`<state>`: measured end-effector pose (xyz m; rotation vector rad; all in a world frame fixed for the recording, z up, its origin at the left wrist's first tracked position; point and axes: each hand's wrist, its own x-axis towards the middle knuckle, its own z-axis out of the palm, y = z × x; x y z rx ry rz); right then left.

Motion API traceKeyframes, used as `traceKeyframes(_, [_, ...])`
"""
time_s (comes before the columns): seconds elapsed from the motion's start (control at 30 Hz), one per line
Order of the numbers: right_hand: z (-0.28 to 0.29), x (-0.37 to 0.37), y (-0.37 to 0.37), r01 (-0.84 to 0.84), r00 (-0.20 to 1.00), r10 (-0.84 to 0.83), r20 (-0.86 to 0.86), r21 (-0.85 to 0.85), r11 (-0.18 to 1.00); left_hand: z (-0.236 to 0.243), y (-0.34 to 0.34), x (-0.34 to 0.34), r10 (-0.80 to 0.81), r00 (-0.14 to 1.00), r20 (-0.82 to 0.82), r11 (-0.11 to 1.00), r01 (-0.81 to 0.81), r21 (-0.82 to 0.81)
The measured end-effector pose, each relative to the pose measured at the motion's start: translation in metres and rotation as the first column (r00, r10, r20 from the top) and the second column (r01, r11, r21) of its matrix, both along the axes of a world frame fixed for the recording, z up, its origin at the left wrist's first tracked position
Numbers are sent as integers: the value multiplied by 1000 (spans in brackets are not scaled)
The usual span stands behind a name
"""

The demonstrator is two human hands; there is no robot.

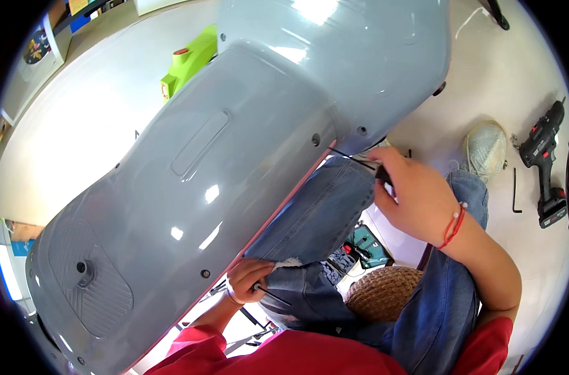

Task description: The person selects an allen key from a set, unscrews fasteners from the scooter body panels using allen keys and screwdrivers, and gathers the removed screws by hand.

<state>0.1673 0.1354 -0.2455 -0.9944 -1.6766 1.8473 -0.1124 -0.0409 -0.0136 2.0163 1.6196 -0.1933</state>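
A large glossy grey plastic shell [234, 156] with screw holes and a thin red edge lies across my lap, reaching from lower left to the top. My right hand [416, 194] is closed around the black handle of a screwdriver [383, 176]. Its thin dark shaft points up and left to the shell's edge, close to a screw hole; whether the tip touches is unclear. At the shell's lower right edge, my left hand [247, 281] is closed on a thin metal rod with a round end [275, 295]. Its exact kind cannot be made out.
On the floor at right lie a black cordless drill [544, 162] and a black hex key [516, 190], near my shoe [484, 150]. A woven stool [384, 292] and a green tool case [371, 247] show between my legs. A lime-green plastic part [191, 59] sits beyond the shell.
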Motion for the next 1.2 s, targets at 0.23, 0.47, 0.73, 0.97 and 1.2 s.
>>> traceKeyframes(0.23, [3, -2, -3, 93, 986, -100, -133, -56, 994, 1, -16, -5, 96, 995, 34, 995, -95, -18])
traceKeyframes(0.47, [5, 0, -3, 101, 986, -108, -124, -64, 993, 1, -15, 5, 155, 988, 25, 988, -155, 5])
traceKeyframes(0.73, [5, -4, -12, -9, 960, -41, -276, -176, 984, 14, -16, 2, 185, 982, 39, 983, -184, -21])
traceKeyframes(0.97, [3, 4, -20, -117, 962, -40, -270, -540, 833, 2, -34, 1, 200, 979, 36, 978, -197, -73])
traceKeyframes(1.2, [-13, -1, -30, -35, 953, -36, -299, -229, 973, 1, -32, 5, 201, 979, 45, 979, -199, -40])
